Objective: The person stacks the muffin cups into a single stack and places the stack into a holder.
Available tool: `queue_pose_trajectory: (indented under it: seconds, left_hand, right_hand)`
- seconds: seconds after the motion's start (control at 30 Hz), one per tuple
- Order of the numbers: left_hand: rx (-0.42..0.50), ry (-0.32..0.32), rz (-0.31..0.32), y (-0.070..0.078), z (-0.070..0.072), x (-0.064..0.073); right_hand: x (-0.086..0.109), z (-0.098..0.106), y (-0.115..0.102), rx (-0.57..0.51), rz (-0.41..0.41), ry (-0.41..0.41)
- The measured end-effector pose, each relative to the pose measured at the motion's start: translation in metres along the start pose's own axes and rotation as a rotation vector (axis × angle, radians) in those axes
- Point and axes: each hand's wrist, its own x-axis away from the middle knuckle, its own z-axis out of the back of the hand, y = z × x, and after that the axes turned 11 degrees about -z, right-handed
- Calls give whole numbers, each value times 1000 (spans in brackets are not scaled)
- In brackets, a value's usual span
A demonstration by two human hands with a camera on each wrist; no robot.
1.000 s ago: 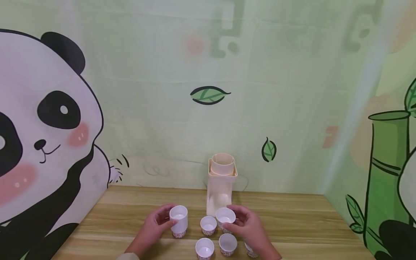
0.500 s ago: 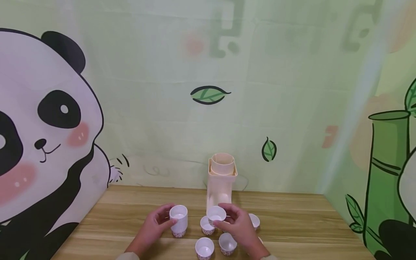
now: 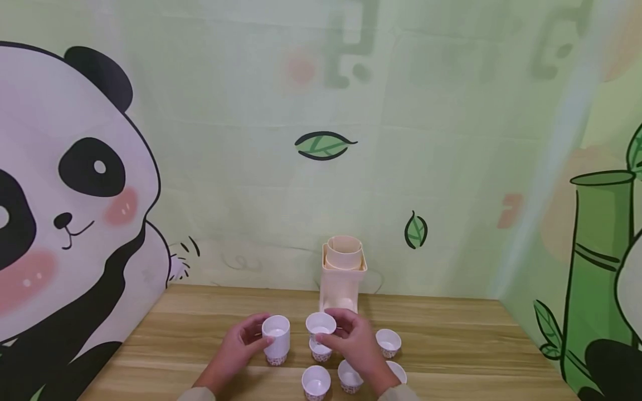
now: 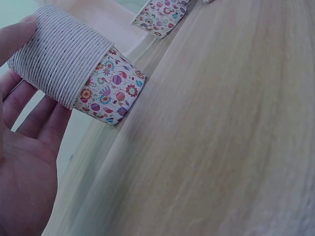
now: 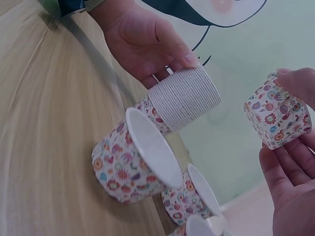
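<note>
A stack of nested paper cups (image 3: 276, 337) stands on the table, white rims above a floral-patterned bottom. My left hand (image 3: 234, 352) grips it, thumb on the near side and fingers behind. In the left wrist view the ridged rims of the stack (image 4: 61, 59) lie against the fingers of my left hand (image 4: 29, 162). My right hand (image 3: 357, 346) pinches a single floral paper cup (image 3: 321, 324), lifted off the table to the right of the stack. The right wrist view shows that paper cup (image 5: 276, 115) between thumb and fingers. Below it, partly covered, another cup (image 3: 321, 353) stands on the table.
More single cups stand about my right hand: a front one (image 3: 316, 384), one beside it (image 3: 348, 380), one half behind my wrist (image 3: 398, 372) and one farther right (image 3: 388, 342). A pale pink holder (image 3: 340, 284) with a cylinder on top stands behind, near the wall.
My right hand has lifted the single cup and carried it left toward the stack, uncovering the cups at the right. My left hand and the stack have stayed in place.
</note>
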Motion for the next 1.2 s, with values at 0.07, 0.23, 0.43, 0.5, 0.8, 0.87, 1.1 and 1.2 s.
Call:
queue_pose_trajectory:
  seconds: [0.07, 0.23, 0.43, 0.5, 0.8, 0.87, 1.1, 1.2]
  left_hand:
    - [-2, 2, 2, 1, 0, 0]
    - [-3, -4, -7, 3, 1, 1]
    - [-15, -23, -38, 2, 1, 0]
    - [-14, -27, -36, 1, 2, 0]
    - [7, -43, -8, 1, 5, -2]
    - [9, -48, -16, 1, 6, -2]
    - [5, -64, -28, 0, 7, -3]
    - [2, -68, -32, 0, 6, -4]
  right_hand:
    - [-2, -3, -1, 9, -3, -4]
    - [-6, -11, -4, 4, -7, -22]
    - [-14, -22, -10, -17, 6, -51]
    - [-17, -25, -11, -13, 12, -59]
    - [-29, -41, -15, 40, 42, -101]
    - [-31, -45, -16, 41, 41, -113]
    - [-36, -55, -15, 46, 26, -130]
    - [-40, -58, -14, 51, 24, -133]
